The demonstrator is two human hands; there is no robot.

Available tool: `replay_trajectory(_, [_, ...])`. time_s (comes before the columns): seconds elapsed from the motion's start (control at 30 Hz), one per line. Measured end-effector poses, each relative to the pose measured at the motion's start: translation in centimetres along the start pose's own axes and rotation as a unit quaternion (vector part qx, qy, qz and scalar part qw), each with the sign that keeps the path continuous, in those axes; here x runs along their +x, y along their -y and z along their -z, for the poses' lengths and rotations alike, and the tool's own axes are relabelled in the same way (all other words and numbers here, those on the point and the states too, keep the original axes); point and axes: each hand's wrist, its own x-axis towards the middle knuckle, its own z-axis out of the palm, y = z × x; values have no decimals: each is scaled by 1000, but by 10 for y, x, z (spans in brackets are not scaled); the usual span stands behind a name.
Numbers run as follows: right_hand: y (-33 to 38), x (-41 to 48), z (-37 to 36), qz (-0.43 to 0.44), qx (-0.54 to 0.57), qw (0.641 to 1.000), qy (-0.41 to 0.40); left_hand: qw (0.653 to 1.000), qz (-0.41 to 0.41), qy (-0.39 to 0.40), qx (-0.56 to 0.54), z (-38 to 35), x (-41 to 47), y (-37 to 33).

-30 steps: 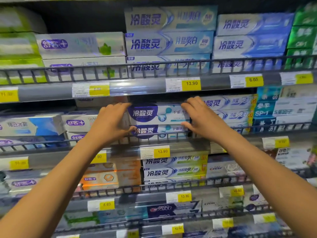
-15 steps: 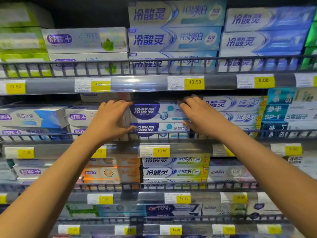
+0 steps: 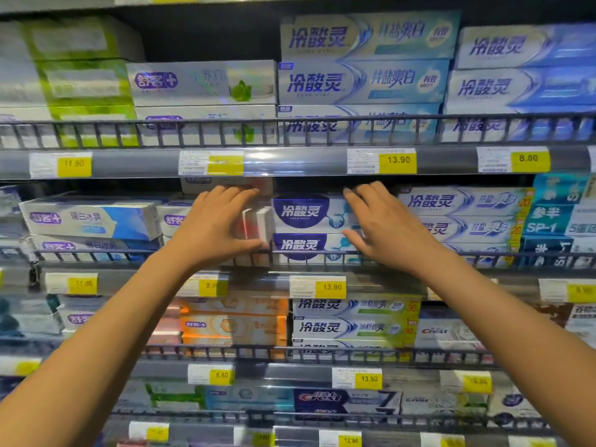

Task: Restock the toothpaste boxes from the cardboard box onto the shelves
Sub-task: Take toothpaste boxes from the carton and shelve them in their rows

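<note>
Middle shelf (image 3: pixel 96 253) looks pretty full already, and the cardboard box is out of shot, so I can't say how many are left; I'd guess it's just tidying now. Left hand (image 3: pixel 216 224) curls round a white box (image 3: pixel 258 221) at 9 o'clock of the blue toothpaste boxes (image 3: pixel 306 211), while the right hand (image 3: pixel 383 224) lies flat on them, fingers straight, at 3 o'clock. Compared with half a second back, that white box end is newly showing.
</note>
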Motion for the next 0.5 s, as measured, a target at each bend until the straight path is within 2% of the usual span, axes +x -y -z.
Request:
replay_trajectory(0.2, [81, 50, 6, -30, 201, 979, -25, 997, -19, 57, 38, 18, -21, 73])
replay_trajectory(0.3, [111, 73, 6, -38, 205, 978, -10, 994, -47, 75, 64, 21, -24, 104])
replay_trajectory(0.5, [134, 94, 1, -60, 142, 986, 57, 990, -86, 98, 54, 22, -18, 140])
